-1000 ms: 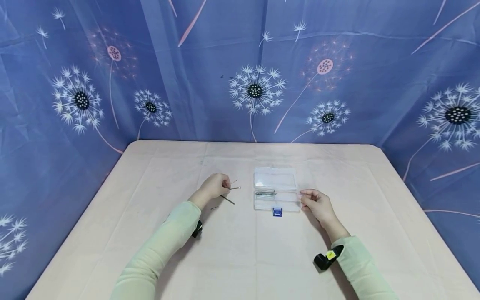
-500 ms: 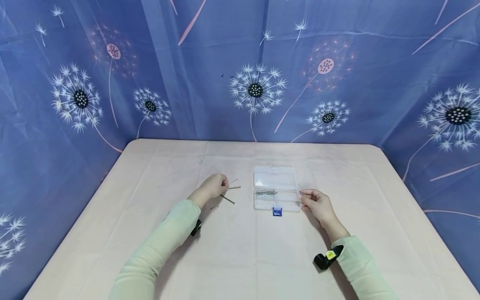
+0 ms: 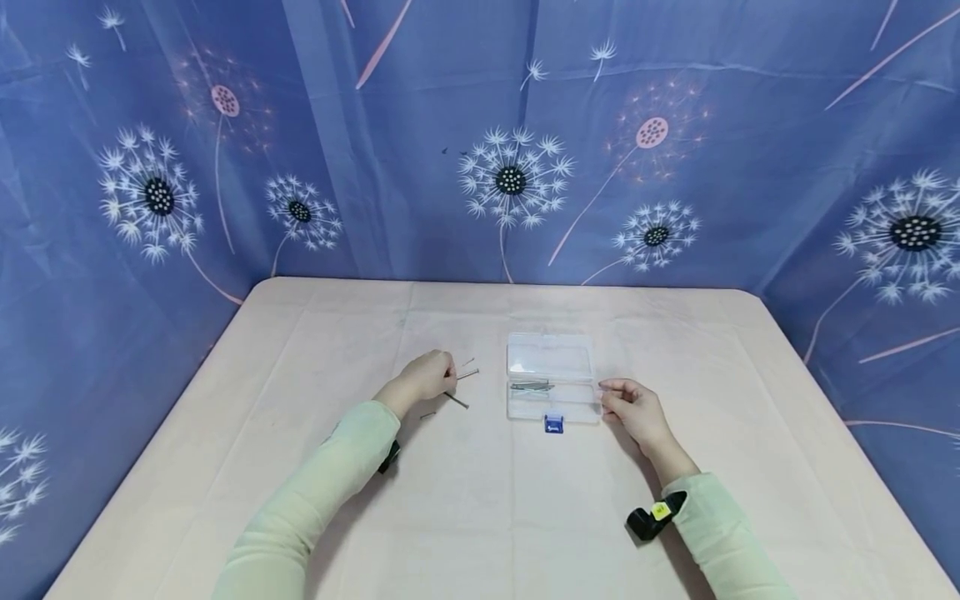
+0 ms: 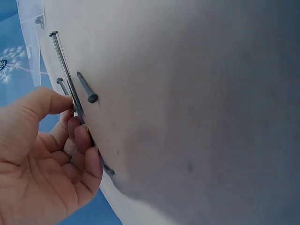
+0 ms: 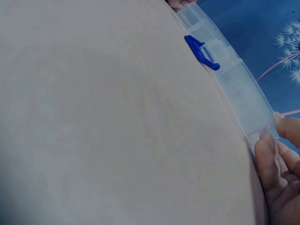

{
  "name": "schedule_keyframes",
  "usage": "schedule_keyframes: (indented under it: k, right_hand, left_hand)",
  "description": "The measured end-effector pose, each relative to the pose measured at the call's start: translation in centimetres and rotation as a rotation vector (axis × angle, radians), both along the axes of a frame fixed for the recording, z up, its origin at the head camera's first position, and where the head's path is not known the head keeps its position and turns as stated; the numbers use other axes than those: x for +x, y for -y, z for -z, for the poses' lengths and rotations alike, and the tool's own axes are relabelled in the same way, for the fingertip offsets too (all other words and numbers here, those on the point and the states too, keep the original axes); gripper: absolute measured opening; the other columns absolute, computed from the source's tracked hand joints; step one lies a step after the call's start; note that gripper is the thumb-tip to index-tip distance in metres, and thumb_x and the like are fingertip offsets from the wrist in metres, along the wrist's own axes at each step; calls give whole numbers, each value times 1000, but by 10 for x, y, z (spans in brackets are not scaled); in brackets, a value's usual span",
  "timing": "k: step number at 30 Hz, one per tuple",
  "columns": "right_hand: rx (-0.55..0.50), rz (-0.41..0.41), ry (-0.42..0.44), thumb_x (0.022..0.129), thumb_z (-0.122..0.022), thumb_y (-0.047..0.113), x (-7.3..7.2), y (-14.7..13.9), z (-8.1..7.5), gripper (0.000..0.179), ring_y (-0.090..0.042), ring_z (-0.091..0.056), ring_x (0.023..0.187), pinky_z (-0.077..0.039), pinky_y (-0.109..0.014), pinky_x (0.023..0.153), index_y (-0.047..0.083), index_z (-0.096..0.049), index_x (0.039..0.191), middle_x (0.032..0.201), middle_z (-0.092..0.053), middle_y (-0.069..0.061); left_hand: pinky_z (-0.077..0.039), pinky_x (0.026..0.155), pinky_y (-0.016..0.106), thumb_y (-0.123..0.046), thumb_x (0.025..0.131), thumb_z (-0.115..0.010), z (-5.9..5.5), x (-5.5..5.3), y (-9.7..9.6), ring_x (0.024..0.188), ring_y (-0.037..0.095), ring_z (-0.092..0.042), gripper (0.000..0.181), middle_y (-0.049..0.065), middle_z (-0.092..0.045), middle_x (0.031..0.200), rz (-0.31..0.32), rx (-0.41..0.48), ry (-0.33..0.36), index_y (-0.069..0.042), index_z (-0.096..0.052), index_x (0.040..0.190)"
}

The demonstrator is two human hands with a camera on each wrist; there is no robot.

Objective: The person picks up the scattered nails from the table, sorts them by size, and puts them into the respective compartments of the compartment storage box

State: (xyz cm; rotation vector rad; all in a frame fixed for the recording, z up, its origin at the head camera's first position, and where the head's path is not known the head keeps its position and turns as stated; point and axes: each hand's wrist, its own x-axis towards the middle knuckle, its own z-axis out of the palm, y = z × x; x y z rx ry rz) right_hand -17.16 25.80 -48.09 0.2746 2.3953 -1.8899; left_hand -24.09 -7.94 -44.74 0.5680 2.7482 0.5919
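Observation:
My left hand (image 3: pixel 426 375) is low over the table among several loose metal nails. Its thumb and fingertips pinch a nail (image 4: pixel 62 85) whose head points towards the box. Beside it lies a long nail (image 3: pixel 457 401), its other end close to my fingers. Nearer me is a short nail (image 4: pixel 87 88), and a thin small one (image 3: pixel 468 361) lies beyond. Another nail head (image 4: pixel 108 171) shows past my curled fingers. My right hand (image 3: pixel 633 412) holds the right end of a clear plastic box (image 5: pixel 243 93), lid raised, blue latch (image 3: pixel 553 424) in front. Grey nails (image 3: pixel 531 386) lie in its left part.
A pale cloth covers the table (image 3: pixel 480 517). Blue dandelion-print curtains (image 3: pixel 405 167) stand behind and at both sides. A black wrist camera (image 3: pixel 654 518) hangs under my right sleeve.
The nail at my left fingertips has tilted, its head end swinging slightly away from me, as the hand shifts a little. My right hand and the box stay in place.

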Motion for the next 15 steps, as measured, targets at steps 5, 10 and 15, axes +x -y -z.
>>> schedule_keyframes:
  k: [5,10,15]
  right_hand:
    - [5,12,-2,92,-59,7,0,1,1,36,0,-55,69,-53,-15,63,-13,-50,121,82,-58,7]
    - [6,17,-7,92,-59,5,0,2,2,35,0,-55,68,-53,-15,63,-14,-50,120,81,-58,7]
    - [9,8,-8,92,-59,7,0,1,1,37,0,-55,69,-53,-15,63,-13,-50,121,81,-58,7]
  left_hand:
    - [-40,60,23,-7,85,-59,1,0,0,65,13,-47,4,2,-55,77,-18,10,11,-5,-59,81]
    - [-43,63,25,-5,85,-59,3,1,1,68,14,-49,4,1,-57,78,-38,31,-15,-6,-60,81]
    - [-46,66,26,-7,87,-61,4,-1,1,71,13,-52,6,1,-59,78,-45,42,-32,-8,-61,82]
